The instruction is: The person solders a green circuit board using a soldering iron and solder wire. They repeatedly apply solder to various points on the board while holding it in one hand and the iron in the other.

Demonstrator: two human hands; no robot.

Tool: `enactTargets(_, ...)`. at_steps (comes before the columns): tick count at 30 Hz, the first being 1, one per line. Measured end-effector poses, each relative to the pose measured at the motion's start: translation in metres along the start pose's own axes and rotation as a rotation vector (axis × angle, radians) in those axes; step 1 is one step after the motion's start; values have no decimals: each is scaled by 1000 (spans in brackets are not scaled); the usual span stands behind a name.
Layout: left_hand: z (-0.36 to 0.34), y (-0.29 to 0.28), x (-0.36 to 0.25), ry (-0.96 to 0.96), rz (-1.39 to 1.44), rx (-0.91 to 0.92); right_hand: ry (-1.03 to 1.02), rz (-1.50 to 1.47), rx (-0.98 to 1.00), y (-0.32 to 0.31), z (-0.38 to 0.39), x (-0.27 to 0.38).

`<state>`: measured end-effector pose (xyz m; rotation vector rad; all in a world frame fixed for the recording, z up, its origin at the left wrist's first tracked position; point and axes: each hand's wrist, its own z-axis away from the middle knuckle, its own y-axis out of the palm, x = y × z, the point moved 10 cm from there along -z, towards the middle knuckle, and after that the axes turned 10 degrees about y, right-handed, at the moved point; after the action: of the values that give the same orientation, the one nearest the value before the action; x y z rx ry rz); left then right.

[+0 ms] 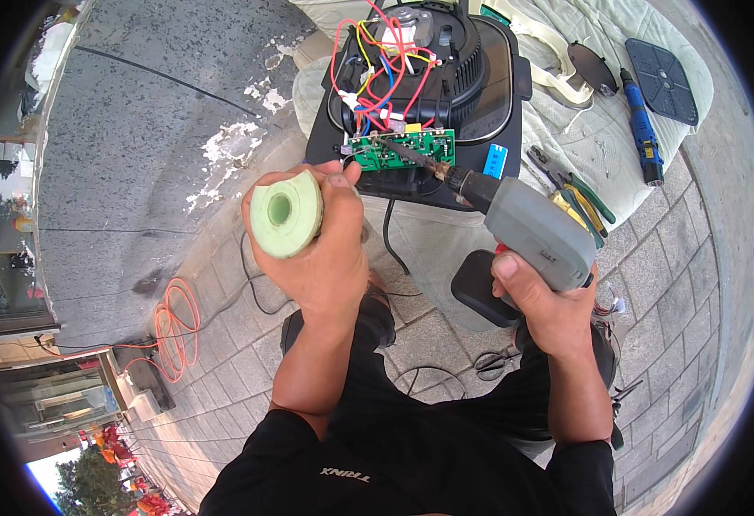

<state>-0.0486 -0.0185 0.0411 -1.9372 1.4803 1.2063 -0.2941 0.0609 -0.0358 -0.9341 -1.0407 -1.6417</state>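
My left hand (325,249) grips a pale green roll (269,225) with a hole in its middle, just below the left end of a green circuit board (433,150). My right hand (540,305) holds a grey pistol-shaped power tool (532,228) with a black base, its long dark tip reaching onto the board. The board lies on the front of a black appliance (501,103) whose opened housing shows a round ribbed part and red, yellow and blue wires (368,73). Whether the tip touches the board I cannot tell.
On the pale padded cloth (669,34) at right lie a blue screwdriver-like tool (639,125), pliers (587,198), a black perforated plate (661,79) and cream frame parts (549,52). Orange cable coils (175,327) and black cords lie on the paving left; scissors (490,365) lie between my legs.
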Motion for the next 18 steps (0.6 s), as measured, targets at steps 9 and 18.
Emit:
enactTargets(9, 1, 0, 1, -4, 6, -3, 15, 1, 6, -1, 0, -2)
enactTargets(18, 1, 0, 1, -4, 14, -5, -92, 21, -32, -1, 0, 6)
